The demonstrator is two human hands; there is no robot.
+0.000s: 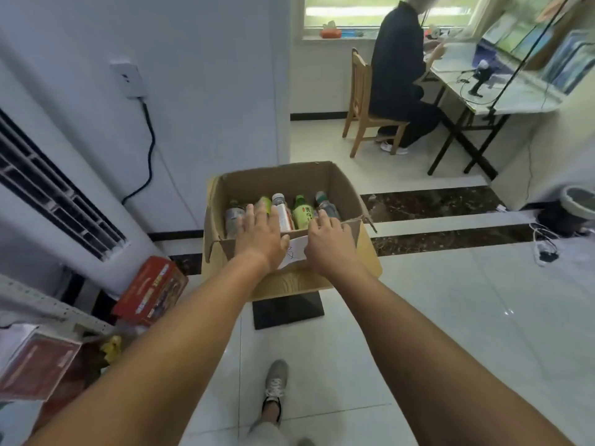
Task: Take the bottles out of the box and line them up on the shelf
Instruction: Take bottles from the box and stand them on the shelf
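The left hand [261,231] is held flat over the bottles, fingers straight and spread, nothing clasped; whether the fingertips touch the caps cannot be told. The right hand [328,244] is hooked on the box [289,180]: its fingers are bent over the near rim and its thumb is laid on the outer face, at a white label [294,252].

Five bottles are stood upright in a row inside the box: a clear bottle [232,217], a yellow-green bottle [264,201], a white-capped bottle [280,210], a green bottle [302,213] and a grey-capped bottle [325,204]. The box is set on a small table [370,263]. A shelf [35,302] is seen at lower left, with a red carton [151,289] beside it.
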